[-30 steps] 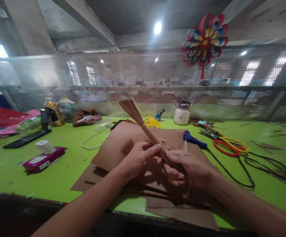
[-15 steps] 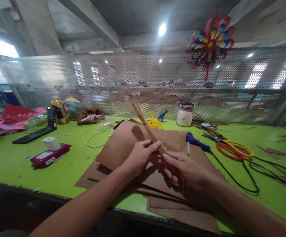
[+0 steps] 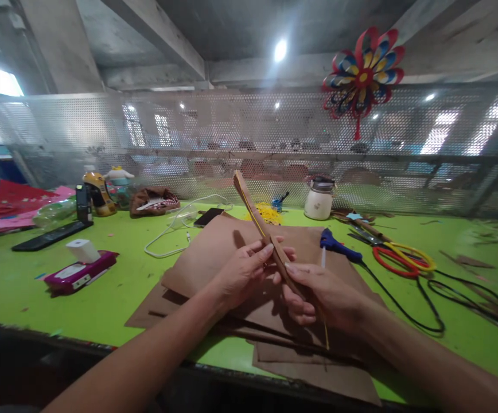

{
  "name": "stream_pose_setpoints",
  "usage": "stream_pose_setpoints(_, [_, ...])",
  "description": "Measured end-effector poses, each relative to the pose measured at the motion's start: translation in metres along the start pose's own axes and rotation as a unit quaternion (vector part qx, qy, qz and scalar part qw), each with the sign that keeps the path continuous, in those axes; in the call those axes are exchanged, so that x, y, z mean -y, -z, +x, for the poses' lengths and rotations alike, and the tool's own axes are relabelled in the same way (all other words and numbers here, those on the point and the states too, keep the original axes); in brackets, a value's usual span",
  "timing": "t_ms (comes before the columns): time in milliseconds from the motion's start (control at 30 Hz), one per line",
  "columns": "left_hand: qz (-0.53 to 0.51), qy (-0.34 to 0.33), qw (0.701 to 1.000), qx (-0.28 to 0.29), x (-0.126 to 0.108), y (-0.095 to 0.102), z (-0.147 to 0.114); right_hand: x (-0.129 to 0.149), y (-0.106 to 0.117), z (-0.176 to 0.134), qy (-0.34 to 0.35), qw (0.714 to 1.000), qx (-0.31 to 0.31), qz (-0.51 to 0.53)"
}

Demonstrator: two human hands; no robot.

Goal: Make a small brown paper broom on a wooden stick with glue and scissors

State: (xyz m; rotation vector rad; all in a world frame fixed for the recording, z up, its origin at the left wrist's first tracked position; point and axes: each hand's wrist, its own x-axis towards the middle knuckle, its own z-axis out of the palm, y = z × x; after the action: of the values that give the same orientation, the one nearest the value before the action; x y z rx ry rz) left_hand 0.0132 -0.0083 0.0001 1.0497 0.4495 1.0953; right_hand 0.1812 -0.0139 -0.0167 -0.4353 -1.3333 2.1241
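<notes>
1. Centrally, in the head view, a narrow brown strip (image 3: 252, 209) slants up and leftward from both hands, above the brown paper sheets (image 3: 214, 252); a yellow line runs along its upper part.
2. Left hand (image 3: 242, 272): thumb and fingers are clamped on the strip near its middle, the thumb on the near side, fingertips showing beyond it.
3. Right hand (image 3: 322, 289): thumb and fingers are closed around the lower part, hiding its end; a thin yellow thread (image 3: 326, 332) hangs below this hand.
4. Containers, rear: a pale jar (image 3: 318, 203) with a dark lid, contents not visible; a small blue pot (image 3: 276, 204), contents too small to tell; a brown pouch (image 3: 139, 204) with a whitish object in its mouth; a yellow-and-dark bottle (image 3: 99, 194) at left.
5. Surroundings: a blue glue gun (image 3: 339, 246) lies just right of the hands, at the sheets' edge, with red-and-yellow scissors (image 3: 390, 261) beyond. Yellow shreds (image 3: 268, 214) lie behind the strip. A purple power strip (image 3: 81, 275) bearing a white adapter (image 3: 83, 250) rests at left on the green table (image 3: 120, 310).
6. Obstruction: the hands and forearms cover parts of the sheets.
</notes>
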Motion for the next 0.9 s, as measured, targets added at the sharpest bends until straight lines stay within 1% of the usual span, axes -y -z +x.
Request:
stream_pose_setpoints(100, [0.0,-0.004,1.0,0.012,-0.001,0.0,-0.001,0.003,-0.002,-0.001,-0.004,1.0,0.005,0.001])
stream_pose_setpoints(333, [-0.015,0.0,1.0,0.007,0.002,0.0,0.0,-0.001,-0.001,-0.001,-0.01,1.0,0.013,0.01])
stream_pose_setpoints(467, [-0.017,0.012,1.0,-0.001,0.003,-0.001,0.0,-0.003,-0.001,0.001,-0.005,1.0,0.019,-0.018])
stream_pose_setpoints(633, [-0.012,0.015,1.0,-0.016,0.003,0.0,0.0,-0.001,0.003,0.0,-0.023,0.998,0.034,-0.048])
stream_pose_setpoints(700, [-0.004,0.018,0.999,-0.026,0.004,0.001,0.002,-0.001,0.004,-0.001,-0.026,0.997,0.024,-0.072])
stream_pose_setpoints(767, [0.004,0.024,0.999,-0.041,0.006,0.003,0.003,-0.002,0.004,-0.001,-0.031,0.992,0.004,-0.12])
stream_pose_setpoints(900, [0.011,0.014,0.998,-0.059,0.01,0.005,0.005,0.0,0.001,-0.002,-0.03,0.965,-0.044,-0.256])
